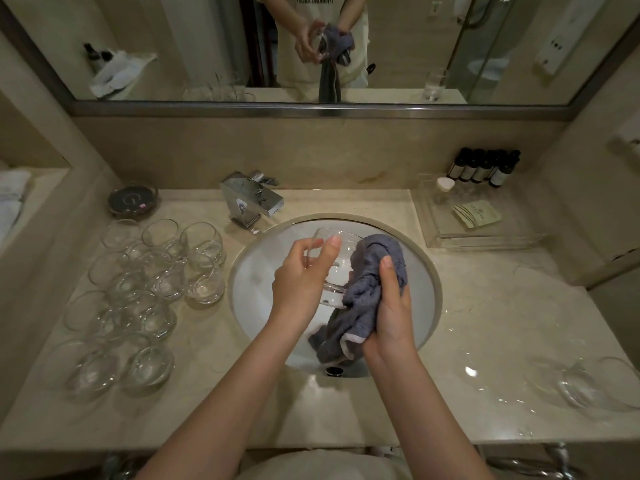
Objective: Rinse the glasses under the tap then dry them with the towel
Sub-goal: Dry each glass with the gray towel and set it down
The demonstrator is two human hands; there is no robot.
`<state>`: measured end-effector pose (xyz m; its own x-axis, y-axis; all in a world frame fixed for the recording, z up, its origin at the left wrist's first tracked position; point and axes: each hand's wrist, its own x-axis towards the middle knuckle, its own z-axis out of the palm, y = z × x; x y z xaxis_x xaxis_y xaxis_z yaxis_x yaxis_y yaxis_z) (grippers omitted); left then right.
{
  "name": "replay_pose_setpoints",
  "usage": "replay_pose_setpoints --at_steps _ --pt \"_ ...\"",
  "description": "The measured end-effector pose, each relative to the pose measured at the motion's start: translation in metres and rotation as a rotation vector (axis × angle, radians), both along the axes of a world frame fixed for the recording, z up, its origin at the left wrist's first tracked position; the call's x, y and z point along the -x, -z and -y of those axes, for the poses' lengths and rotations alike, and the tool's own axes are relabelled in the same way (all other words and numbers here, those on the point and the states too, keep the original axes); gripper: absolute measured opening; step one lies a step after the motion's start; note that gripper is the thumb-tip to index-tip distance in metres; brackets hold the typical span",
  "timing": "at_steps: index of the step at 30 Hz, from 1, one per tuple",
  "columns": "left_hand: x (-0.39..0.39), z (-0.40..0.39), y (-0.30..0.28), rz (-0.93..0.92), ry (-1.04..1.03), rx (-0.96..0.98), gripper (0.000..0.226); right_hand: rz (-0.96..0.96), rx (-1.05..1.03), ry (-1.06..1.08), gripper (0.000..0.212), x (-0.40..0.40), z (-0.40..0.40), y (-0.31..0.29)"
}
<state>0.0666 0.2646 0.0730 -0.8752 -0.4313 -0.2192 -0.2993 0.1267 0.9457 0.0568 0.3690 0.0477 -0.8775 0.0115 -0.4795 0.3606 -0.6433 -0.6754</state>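
Over the white sink basin (pixel 256 282), my left hand (pixel 301 275) grips a clear glass (pixel 337 251) tilted on its side. My right hand (pixel 391 306) holds a bunched grey towel (pixel 374 271) pressed against the glass's right side, with the towel's loose end hanging down toward the basin's front. The chrome tap (pixel 252 200) stands behind the basin at the left, and no water runs from it. Several clear glasses (pixel 156 282) stand grouped on the counter to the left of the sink. One glass (pixel 602 386) sits on the counter at the far right.
A dark round dish (pixel 133 200) sits at the counter's back left. A clear tray (pixel 485 223) with a sachet and small dark bottles (pixel 483 168) stands at the back right. The mirror (pixel 311 46) above reflects my hands. Folded white towels (pixel 10 199) lie on a left shelf.
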Motion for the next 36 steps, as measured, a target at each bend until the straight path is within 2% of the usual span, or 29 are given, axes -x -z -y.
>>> replay_pose_setpoints --at_steps 5,8,10,12,13,15,17,18,21,23,25,31,34,35,36 --pt "-0.002 -0.001 -0.006 0.039 0.084 0.043 0.084 -0.009 0.004 -0.017 0.054 -0.003 0.002 -0.002" --pt "0.0 0.004 -0.009 0.066 0.115 -0.14 0.068 0.002 0.019 -0.019 0.057 -0.005 0.005 -0.001" --pt "-0.001 0.002 -0.01 0.06 0.108 -0.251 0.046 0.014 0.043 -0.04 0.063 -0.006 0.006 0.001" --pt "-0.002 -0.001 -0.008 0.038 0.082 -0.283 0.021 0.025 0.057 -0.046 0.065 -0.005 0.006 0.001" --pt "-0.001 -0.001 -0.006 0.031 0.061 -0.279 0.017 0.023 0.064 -0.051 0.065 -0.005 0.006 0.003" --pt "0.0 0.002 -0.005 0.011 0.016 -0.255 0.028 0.015 0.053 -0.059 0.064 -0.004 0.006 0.004" --pt "0.001 0.004 -0.002 -0.012 -0.038 -0.186 0.06 0.012 0.038 -0.052 0.063 -0.003 0.006 0.004" --pt "0.0 0.005 -0.001 -0.007 -0.059 -0.134 0.064 0.007 0.031 -0.056 0.061 -0.003 0.006 0.004" --pt "-0.004 0.005 -0.001 0.006 -0.05 -0.024 0.049 -0.029 0.02 -0.065 0.043 -0.002 0.006 0.004" --pt "-0.004 0.004 -0.001 0.016 -0.021 -0.013 0.065 -0.039 0.01 -0.081 0.034 -0.002 0.007 0.003" --pt "-0.006 0.004 -0.001 0.011 0.001 -0.015 0.081 -0.048 0.001 -0.089 0.037 -0.003 0.006 0.001" --pt "-0.009 0.005 -0.003 -0.048 0.043 -0.277 0.068 -0.01 0.004 -0.055 0.076 -0.009 0.013 -0.005" --pt "-0.008 0.008 -0.004 -0.039 0.019 -0.27 0.038 0.003 0.024 -0.05 0.068 -0.01 0.015 -0.007" --pt "-0.007 0.01 -0.004 -0.031 -0.011 -0.234 0.039 0.005 0.029 -0.052 0.064 -0.009 0.014 -0.006" --pt "-0.006 0.011 -0.002 -0.03 -0.035 -0.191 0.052 0.006 0.026 -0.057 0.062 -0.008 0.013 -0.007"
